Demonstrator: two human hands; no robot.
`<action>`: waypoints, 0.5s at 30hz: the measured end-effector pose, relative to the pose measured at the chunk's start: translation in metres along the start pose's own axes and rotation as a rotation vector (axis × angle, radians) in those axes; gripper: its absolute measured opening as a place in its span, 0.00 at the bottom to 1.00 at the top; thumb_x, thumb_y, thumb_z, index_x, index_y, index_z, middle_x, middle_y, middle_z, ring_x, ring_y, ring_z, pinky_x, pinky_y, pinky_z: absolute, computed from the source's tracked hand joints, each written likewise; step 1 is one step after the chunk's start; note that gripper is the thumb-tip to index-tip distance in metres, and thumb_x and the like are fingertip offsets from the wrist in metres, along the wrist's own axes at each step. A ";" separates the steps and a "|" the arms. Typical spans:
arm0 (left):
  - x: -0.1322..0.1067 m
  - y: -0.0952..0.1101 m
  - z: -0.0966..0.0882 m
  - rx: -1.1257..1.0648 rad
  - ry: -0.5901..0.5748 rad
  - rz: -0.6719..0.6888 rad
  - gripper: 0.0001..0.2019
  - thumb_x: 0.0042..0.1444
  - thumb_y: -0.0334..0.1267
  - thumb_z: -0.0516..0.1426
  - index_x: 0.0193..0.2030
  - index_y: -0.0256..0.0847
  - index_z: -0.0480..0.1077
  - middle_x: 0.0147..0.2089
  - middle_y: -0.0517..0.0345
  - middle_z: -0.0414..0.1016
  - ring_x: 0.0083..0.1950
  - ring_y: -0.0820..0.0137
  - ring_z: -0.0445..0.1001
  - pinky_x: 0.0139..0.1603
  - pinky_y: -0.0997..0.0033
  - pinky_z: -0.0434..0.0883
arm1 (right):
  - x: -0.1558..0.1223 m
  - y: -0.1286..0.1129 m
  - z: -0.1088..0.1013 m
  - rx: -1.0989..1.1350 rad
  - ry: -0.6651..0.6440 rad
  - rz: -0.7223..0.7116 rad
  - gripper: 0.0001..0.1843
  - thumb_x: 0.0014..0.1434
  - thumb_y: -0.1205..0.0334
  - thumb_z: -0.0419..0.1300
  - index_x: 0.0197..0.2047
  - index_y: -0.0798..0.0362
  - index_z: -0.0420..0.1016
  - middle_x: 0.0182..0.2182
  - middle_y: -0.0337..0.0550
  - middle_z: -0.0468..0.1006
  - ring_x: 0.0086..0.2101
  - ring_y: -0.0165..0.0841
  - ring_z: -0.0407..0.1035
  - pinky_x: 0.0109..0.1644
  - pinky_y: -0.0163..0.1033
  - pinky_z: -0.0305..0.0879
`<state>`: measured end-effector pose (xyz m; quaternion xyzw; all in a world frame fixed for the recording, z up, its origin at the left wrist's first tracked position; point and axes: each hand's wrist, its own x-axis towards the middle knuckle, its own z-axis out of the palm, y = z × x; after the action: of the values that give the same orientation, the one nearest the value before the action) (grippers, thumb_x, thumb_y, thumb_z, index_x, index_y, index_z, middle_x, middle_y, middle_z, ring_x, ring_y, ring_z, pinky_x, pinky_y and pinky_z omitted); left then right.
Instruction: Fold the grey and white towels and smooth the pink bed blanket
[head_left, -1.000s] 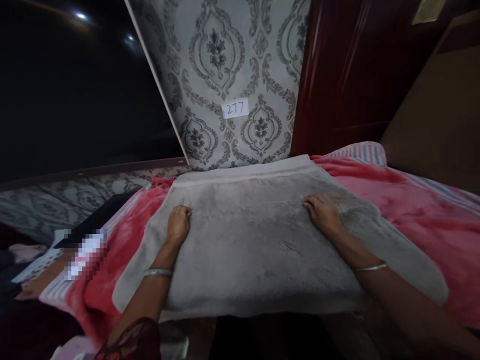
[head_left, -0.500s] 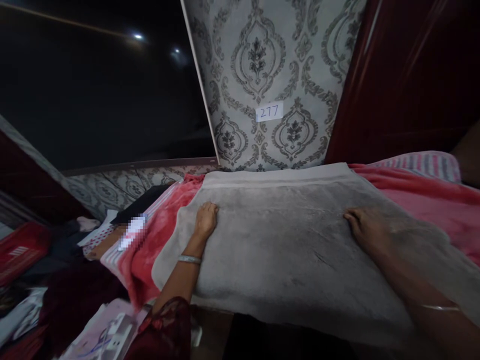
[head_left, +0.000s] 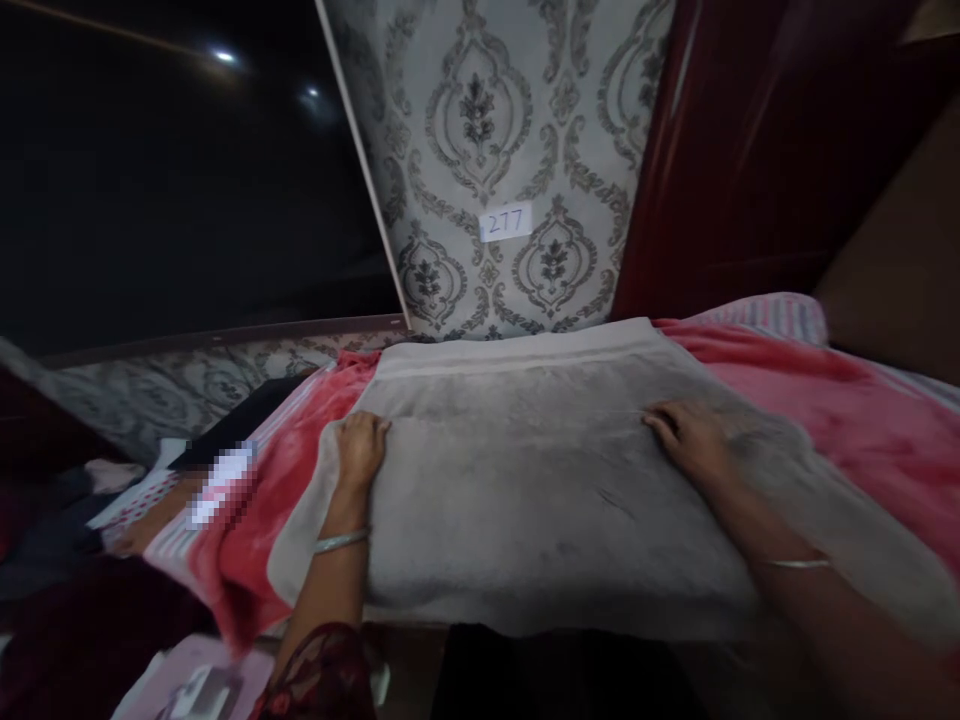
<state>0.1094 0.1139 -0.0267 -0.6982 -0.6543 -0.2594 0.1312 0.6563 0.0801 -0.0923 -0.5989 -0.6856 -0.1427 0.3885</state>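
A grey plush cloth (head_left: 517, 500) with a paler band along its far edge lies spread out in front of me. My left hand (head_left: 361, 448) is closed on the cloth near its left side, fingers curled down into the pile. Over towards the right, my right hand (head_left: 691, 438) pinches the same cloth between thumb and fingers. A faint straight crease runs across between the two hands. Underneath lies a red and pink plush blanket (head_left: 795, 400), showing on both sides of the grey cloth.
A large dark screen (head_left: 180, 190) hangs at the left. On the patterned wall (head_left: 480, 120) is a paper label (head_left: 506, 221) reading 277. A dark red glossy panel (head_left: 720, 180) stands at the right. A pink tray-like item (head_left: 244, 668) sits at lower left.
The view has shifted to the right, so everything sits further left in the picture. Both hands keep their hold on the grey plush cloth, which lies much as before.
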 end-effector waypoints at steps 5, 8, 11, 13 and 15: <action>0.009 -0.003 -0.001 0.081 0.035 -0.033 0.17 0.61 0.47 0.46 0.34 0.41 0.70 0.38 0.41 0.74 0.47 0.47 0.72 0.50 0.46 0.67 | 0.005 -0.010 -0.010 -0.034 -0.089 0.020 0.17 0.68 0.54 0.51 0.42 0.52 0.80 0.41 0.53 0.80 0.45 0.46 0.70 0.52 0.50 0.63; 0.012 -0.004 0.001 0.133 0.051 -0.038 0.21 0.61 0.52 0.42 0.32 0.43 0.70 0.36 0.41 0.74 0.46 0.45 0.72 0.47 0.43 0.69 | 0.010 -0.011 -0.015 -0.066 -0.136 0.064 0.15 0.69 0.56 0.53 0.44 0.50 0.80 0.43 0.51 0.80 0.46 0.45 0.69 0.52 0.49 0.62; 0.014 0.001 -0.002 0.167 0.050 -0.041 0.26 0.61 0.55 0.37 0.32 0.43 0.71 0.38 0.40 0.75 0.47 0.43 0.73 0.46 0.44 0.71 | 0.012 -0.007 -0.021 -0.088 -0.183 0.070 0.14 0.68 0.57 0.55 0.49 0.48 0.80 0.47 0.49 0.80 0.49 0.45 0.68 0.55 0.50 0.60; 0.014 0.005 -0.005 0.194 -0.001 -0.051 0.30 0.61 0.55 0.35 0.34 0.42 0.73 0.40 0.38 0.77 0.48 0.44 0.74 0.47 0.45 0.71 | 0.012 -0.003 -0.025 -0.102 -0.212 0.069 0.15 0.68 0.58 0.56 0.52 0.48 0.79 0.50 0.49 0.79 0.52 0.44 0.68 0.58 0.51 0.59; 0.016 0.009 -0.008 0.225 -0.076 -0.068 0.33 0.60 0.55 0.34 0.38 0.38 0.75 0.42 0.36 0.77 0.49 0.44 0.74 0.48 0.46 0.70 | 0.012 0.003 -0.030 -0.122 -0.228 0.079 0.16 0.68 0.59 0.56 0.55 0.49 0.78 0.53 0.49 0.78 0.54 0.44 0.67 0.61 0.53 0.56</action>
<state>0.1164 0.1218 -0.0100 -0.6656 -0.7071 -0.1621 0.1749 0.6699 0.0690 -0.0648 -0.6601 -0.6914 -0.0996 0.2761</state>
